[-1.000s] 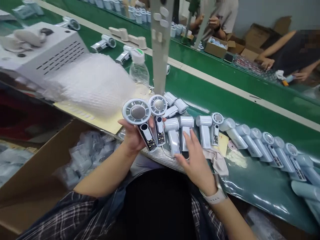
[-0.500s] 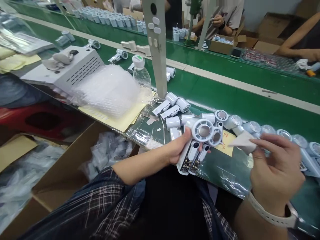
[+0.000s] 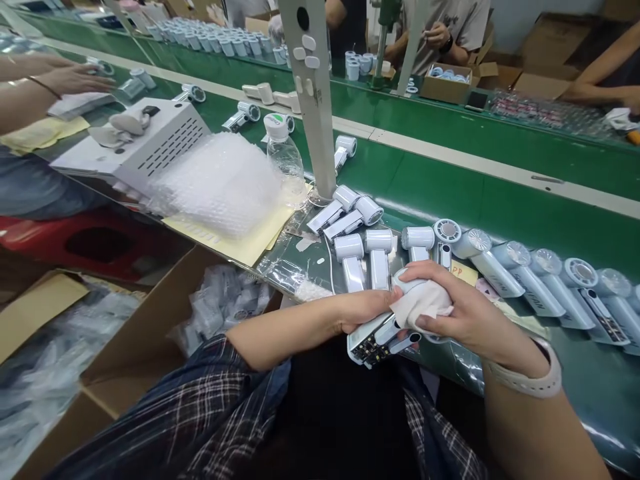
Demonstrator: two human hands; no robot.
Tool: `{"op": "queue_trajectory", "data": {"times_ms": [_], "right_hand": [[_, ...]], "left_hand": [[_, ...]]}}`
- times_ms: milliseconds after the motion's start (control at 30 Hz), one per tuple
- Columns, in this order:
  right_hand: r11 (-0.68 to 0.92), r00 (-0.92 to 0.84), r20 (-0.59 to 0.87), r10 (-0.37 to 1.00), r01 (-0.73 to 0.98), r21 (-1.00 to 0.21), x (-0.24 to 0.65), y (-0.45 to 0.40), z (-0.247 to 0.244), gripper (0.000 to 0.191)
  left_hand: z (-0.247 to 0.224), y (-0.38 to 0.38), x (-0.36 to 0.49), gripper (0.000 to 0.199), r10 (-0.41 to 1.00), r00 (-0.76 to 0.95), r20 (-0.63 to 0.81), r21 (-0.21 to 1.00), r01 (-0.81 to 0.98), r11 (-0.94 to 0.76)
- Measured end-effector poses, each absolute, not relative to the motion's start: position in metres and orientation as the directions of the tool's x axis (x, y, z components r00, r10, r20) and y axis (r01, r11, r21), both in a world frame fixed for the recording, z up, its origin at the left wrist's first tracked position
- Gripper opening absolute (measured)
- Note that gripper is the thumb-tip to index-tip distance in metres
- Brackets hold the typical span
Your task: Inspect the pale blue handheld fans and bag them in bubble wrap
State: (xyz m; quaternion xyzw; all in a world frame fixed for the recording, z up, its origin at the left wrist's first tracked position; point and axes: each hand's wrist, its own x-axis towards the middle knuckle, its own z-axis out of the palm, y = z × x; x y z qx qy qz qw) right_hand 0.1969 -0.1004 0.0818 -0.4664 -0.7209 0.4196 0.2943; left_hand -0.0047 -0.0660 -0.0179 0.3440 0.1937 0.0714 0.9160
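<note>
Two light-blue handheld fans (image 3: 370,343) are gripped side by side in my left hand (image 3: 367,308), their handles showing bare circuit boards and pointing down toward me. My right hand (image 3: 457,310) pinches a white cloth (image 3: 423,305) and presses it over the round fan heads, which are mostly hidden beneath. Behind my hands, several handheld fans (image 3: 379,257) lie on the bench. More of them stretch in a row to the right, one with its circuit board (image 3: 603,313) exposed.
A green conveyor (image 3: 450,147) runs behind a metal post (image 3: 315,113). Left of it stand a plastic bottle (image 3: 285,157), bubble wrap (image 3: 220,183) and a white metal box (image 3: 145,137). Below is a carton (image 3: 135,340) beside bagged parts. A co-worker's hands (image 3: 65,77) are at far left.
My right hand has moved left with the cloth, from beside the fans onto their heads. The held fans have tipped and dropped slightly. A co-worker's hands have appeared at far left.
</note>
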Motion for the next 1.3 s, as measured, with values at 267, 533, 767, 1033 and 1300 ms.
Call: {"op": "queue_trajectory", "data": {"times_ms": [267,533,767,1033,1300], "right_hand": [[0.031,0.428,0.441,0.789,0.689,-0.724,0.19,-0.097,0.045,0.06],[-0.024,0.111,-0.025,0.993,-0.016,-1.0,0.214,-0.129,0.035,0.06],[-0.155,0.078,-0.179,0.981,-0.248,-0.956,0.165,-0.127,0.018,0.072],[-0.059,0.342,-0.002,0.94,0.156,-0.986,0.182,-0.127,0.014,0.057],[-0.1,0.463,0.348,0.815,0.704,-0.703,0.209,-0.159,0.037,0.067]], "left_hand": [[-0.014,-0.056,-0.008,0.098,0.302,0.945,-0.128,0.599,-0.169,0.783],[0.0,-0.047,-0.016,0.094,0.339,0.939,-0.065,0.551,-0.25,0.796],[-0.008,-0.059,-0.02,0.097,0.373,0.914,-0.161,0.645,-0.188,0.74],[-0.01,-0.069,-0.017,0.096,0.429,0.898,-0.093,0.641,-0.276,0.716],[0.021,-0.059,-0.003,0.099,0.627,0.771,-0.112,0.66,-0.414,0.627]]}}
